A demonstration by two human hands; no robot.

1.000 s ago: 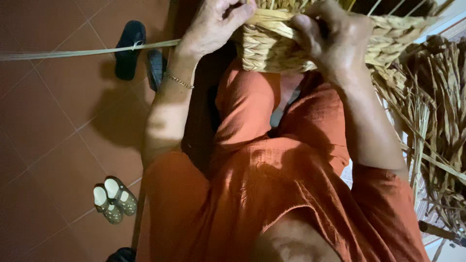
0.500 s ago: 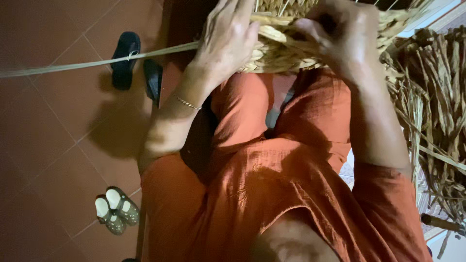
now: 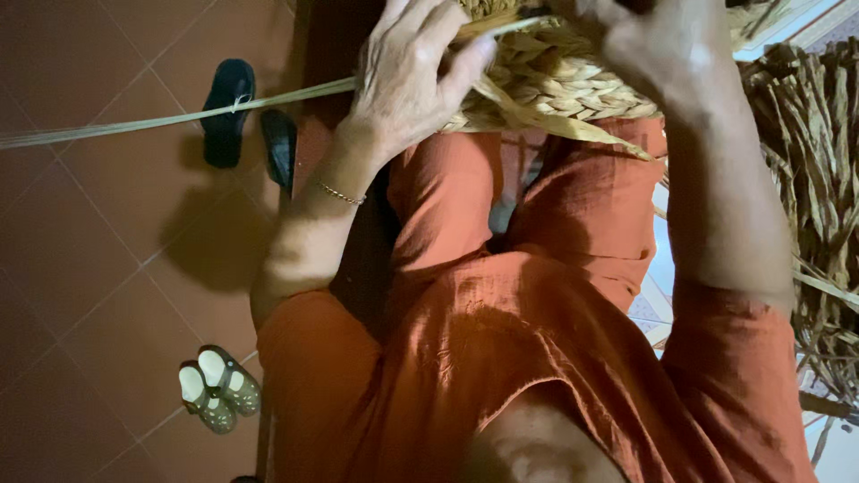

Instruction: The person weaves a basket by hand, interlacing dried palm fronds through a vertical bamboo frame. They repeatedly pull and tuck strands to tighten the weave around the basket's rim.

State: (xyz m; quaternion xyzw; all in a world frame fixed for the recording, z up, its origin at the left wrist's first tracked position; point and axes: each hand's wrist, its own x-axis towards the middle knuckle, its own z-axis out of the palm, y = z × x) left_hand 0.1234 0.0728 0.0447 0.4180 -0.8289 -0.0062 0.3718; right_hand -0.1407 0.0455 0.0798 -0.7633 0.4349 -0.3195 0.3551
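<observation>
Evidently weaving is underway: the left hand (image 3: 407, 76) pinches a long strand (image 3: 170, 118) against the basket (image 3: 546, 85) on the lap, the right hand (image 3: 658, 45) clasps its rim; next, tucking needs steady tension.

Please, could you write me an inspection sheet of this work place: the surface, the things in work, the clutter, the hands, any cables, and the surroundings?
Surface: red-brown tiled floor; the work rests over the person's lap in orange clothing.
Job's things: woven straw basket, partly cut off by the top edge; long pale strand running left from it across the floor.
Clutter: pair of dark sandals and pair of small pale shoes on the floor.
Hands: left hand lies on the basket's edge where the strand meets it; right hand grips the basket's weave.
Cables: nothing seen.
Surroundings: heap of dried straw at the right.
</observation>
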